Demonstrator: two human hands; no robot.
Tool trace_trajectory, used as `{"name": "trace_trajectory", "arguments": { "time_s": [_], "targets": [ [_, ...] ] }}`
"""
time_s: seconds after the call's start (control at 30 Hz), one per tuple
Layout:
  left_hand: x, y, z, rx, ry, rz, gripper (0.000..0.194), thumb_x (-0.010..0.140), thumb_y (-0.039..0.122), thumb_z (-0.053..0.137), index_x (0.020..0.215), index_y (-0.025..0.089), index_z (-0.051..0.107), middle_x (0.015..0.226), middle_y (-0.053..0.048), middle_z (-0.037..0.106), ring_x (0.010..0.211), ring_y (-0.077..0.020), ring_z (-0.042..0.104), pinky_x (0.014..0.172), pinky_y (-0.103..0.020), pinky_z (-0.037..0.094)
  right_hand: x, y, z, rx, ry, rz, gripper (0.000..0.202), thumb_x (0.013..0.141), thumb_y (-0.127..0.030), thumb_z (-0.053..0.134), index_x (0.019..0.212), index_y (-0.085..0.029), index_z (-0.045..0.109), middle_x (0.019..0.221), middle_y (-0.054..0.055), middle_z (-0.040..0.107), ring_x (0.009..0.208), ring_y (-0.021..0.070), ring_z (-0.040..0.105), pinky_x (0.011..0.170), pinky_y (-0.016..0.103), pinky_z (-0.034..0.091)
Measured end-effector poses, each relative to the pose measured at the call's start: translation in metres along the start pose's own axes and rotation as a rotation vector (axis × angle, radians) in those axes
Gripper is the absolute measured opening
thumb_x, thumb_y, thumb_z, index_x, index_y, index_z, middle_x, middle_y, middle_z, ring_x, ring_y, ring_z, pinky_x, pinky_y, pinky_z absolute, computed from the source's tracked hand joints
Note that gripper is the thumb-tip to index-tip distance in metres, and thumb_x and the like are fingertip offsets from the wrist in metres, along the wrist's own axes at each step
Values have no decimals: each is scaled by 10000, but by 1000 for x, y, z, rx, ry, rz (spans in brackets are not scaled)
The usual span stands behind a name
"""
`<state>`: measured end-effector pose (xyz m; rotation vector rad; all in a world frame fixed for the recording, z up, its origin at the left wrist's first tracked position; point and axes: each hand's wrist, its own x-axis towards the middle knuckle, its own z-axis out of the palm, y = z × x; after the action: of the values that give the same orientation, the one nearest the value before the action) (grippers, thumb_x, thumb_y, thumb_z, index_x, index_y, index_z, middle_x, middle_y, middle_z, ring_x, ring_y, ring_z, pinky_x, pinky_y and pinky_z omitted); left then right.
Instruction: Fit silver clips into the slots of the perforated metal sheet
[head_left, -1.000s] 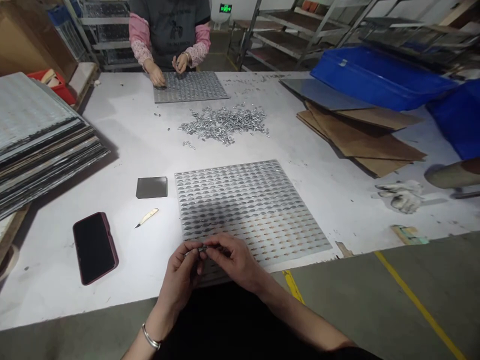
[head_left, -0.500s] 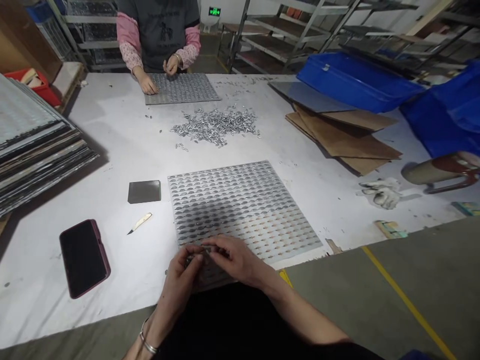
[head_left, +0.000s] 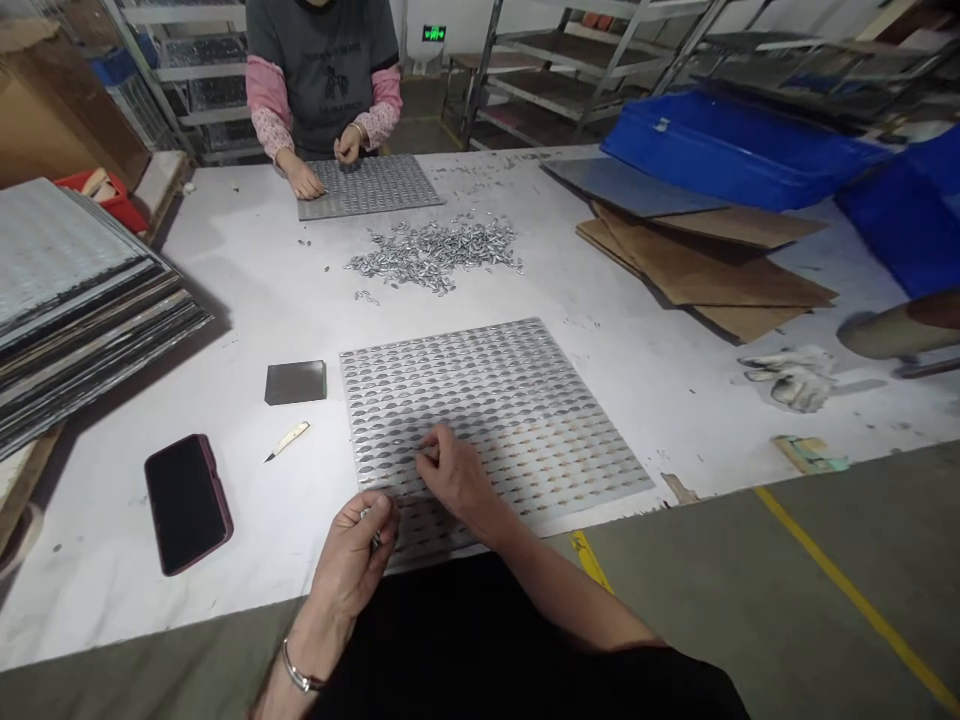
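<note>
A flat sheet (head_left: 570,440) lies in front of me, its far rows filled with small grey metal leaf-shaped pieces and its near right rows showing orange-marked spots. My left hand (head_left: 356,545) is curled closed at the sheet's near left corner, with some small metal pieces partly showing between the fingers. My right hand (head_left: 457,475) is pinched over the left part of the sheet, at the edge of the filled rows; whatever its fingertips hold is hidden. Beyond the sheet lies a loose pile of small metal pieces (head_left: 442,250).
Left of the sheet are a dark square block (head_left: 296,382), a small knife (head_left: 287,440) and a phone (head_left: 187,505). Stacked panels (head_left: 90,320) stand far left. Cardboard sheets (head_left: 712,265), a blue bin (head_left: 735,150) and gloves (head_left: 791,378) lie right. Across the table, a co-worker's hands touch another sheet (head_left: 382,185).
My right hand has parted from my left and moved up over the sheet. The left hand remains near the corner, closed. The view has shifted slightly.
</note>
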<state>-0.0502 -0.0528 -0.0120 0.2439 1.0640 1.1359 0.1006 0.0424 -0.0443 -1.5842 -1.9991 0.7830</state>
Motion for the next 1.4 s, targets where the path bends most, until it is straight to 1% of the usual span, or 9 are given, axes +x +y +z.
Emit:
{"name": "trace_trajectory", "arguments": {
  "time_s": [0.07,0.23,0.47,0.63,0.83,0.93,1.07,1.2,1.4],
  "targets": [
    [0,-2,4,2,-14,-3,332,755,428,770,783,152,587,535,75,432,400,-27,233,365,-169,88,-6,-6,-10,65,-4,-4,215,840,-231,567,1041,-163,597,589,-27,605,540,163,573,578,260,435],
    [-1,-10,14,-3,-61,36,351,786,429,748,726,191,498,473,91,384,399,-44,249,376,-172,101,-42,-27,-38,436,-158,-148,169,921,-315,560,876,-208,683,807,10,701,762,150,648,716,253,489],
    [7,-19,23,7,-98,-36,420,744,473,775,697,189,468,531,82,440,417,-32,272,396,-166,151,-62,-24,-35,695,-170,56,224,926,-393,557,847,-203,646,712,-9,661,624,127,609,588,233,512],
    [3,-5,18,53,-52,-58,321,782,446,737,827,184,557,729,20,578,473,-38,373,402,-156,195,-35,1,-39,585,-49,114,253,952,-424,490,875,-205,593,753,15,698,570,134,636,550,247,533],
    [-3,2,11,39,-33,-51,319,776,427,742,779,179,541,726,22,562,475,-33,351,397,-158,168,-2,21,-35,101,0,-234,196,920,-246,534,966,-190,716,876,80,712,820,203,670,758,314,520],
    [-4,-1,8,24,-10,-44,304,789,420,734,791,176,553,737,16,564,490,-39,358,403,-163,184,2,21,-32,72,-85,-255,223,918,-190,509,1016,-169,709,874,79,711,781,189,665,714,285,498],
    [-6,-6,6,9,1,-22,281,809,409,723,810,171,574,755,8,567,524,-47,382,420,-168,217,9,16,-34,-18,-160,-191,113,861,-169,580,846,-175,692,749,37,684,692,175,628,649,254,443],
    [-7,-9,11,3,-4,3,290,790,404,746,794,164,582,739,5,560,520,-51,380,410,-176,212,16,16,-36,-107,-140,-177,107,797,-101,594,748,-173,656,740,29,664,713,175,603,679,257,413],
    [-8,-12,17,-14,-1,3,263,802,375,747,793,161,594,741,-2,570,519,-50,380,415,-173,249,14,18,-46,-32,-72,-262,99,879,-122,560,884,-178,641,811,24,619,765,161,580,710,245,411]
  ]
}}
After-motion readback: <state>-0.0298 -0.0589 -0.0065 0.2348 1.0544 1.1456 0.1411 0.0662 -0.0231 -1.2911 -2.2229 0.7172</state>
